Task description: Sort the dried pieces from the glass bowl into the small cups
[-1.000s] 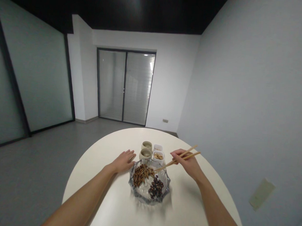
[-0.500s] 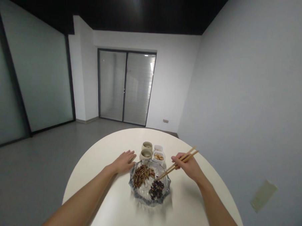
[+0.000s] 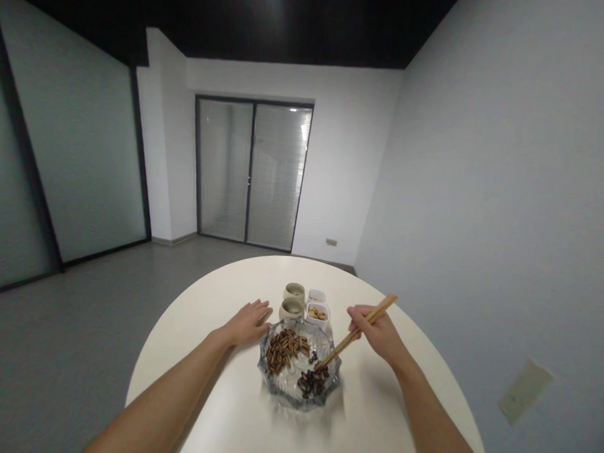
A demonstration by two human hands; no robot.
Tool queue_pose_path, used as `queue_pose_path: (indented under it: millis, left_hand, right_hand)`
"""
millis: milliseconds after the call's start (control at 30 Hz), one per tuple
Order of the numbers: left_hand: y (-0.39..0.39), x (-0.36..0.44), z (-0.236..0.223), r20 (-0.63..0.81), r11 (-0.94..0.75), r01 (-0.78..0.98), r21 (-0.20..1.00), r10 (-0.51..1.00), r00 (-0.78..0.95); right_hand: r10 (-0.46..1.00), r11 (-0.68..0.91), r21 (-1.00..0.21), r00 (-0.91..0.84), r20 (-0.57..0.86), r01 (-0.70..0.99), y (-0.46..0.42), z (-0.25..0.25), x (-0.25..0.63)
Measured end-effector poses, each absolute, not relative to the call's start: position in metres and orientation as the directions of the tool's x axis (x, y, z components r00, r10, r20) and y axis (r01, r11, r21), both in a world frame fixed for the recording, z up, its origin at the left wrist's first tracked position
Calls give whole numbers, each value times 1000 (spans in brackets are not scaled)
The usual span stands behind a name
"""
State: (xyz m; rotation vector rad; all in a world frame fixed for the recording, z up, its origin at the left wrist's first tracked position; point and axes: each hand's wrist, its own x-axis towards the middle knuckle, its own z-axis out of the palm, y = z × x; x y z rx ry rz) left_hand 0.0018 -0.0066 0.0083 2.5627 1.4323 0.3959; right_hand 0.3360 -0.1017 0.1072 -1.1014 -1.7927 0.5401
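Note:
My right hand [image 3: 375, 330] grips a pair of wooden chopsticks [image 3: 350, 339], held close together and slanting down to the left. Their tips reach the dark, shiny bean-like pieces [image 3: 312, 382] in the right front part of a clear scalloped glass bowl [image 3: 294, 403]. A few dark pieces lie a little apart, just behind that pile. Long brown striped seed-like pieces [image 3: 284, 351] are heaped in the bowl's left part. My left hand [image 3: 250, 323] lies flat on the table with its fingers stretched out, beside the bowl's left rear rim.
Behind the bowl stand two beige cups [image 3: 292, 308], one behind the other. To their right are two small white dishes [image 3: 318, 314], the nearer one holding light-brown nuts. All stand on a round white table [image 3: 224, 410]; a wall rises on the right.
The chopstick tips have moved down from the bowl's middle to the dark pile, and the sticks have come together. A few dark pieces now show behind the pile. My left hand stays put.

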Motion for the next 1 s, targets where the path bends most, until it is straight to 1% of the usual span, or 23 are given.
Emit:
queue_pose_path:
  millis: [167, 300, 433, 567, 667, 867, 1000]
  left_hand:
    - [-6, 3, 8, 136, -516, 808, 284, 856, 499]
    - [-5, 3, 7, 137, -516, 807, 286, 856, 499]
    - [-6, 4, 8, 134, -510, 809, 293, 860, 493]
    - [-8, 6, 10, 123, -508, 814, 283, 861, 494]
    - [-9, 8, 12, 124, -512, 814, 276, 858, 498]
    - [-8, 8, 14, 129, -518, 811, 274, 855, 502]
    - [-7, 5, 13, 125, -513, 811, 281, 858, 499]
  right_hand:
    - [837, 530, -725, -135, 530, 440, -100, 107, 331]
    - [858, 505, -742, -168, 485, 440, -99, 105, 328]
    - [872, 484, -765, -158, 463, 425, -98, 103, 328]
    - [875, 482, -791, -156, 458, 377, -97, 101, 325]
    - [873, 487, -802, -188, 449, 345, -100, 102, 320]
    - [847, 530, -753, -286, 448, 391, -110, 112, 312]
    - [850, 526, -739, -237, 470, 421, -111, 115, 318]
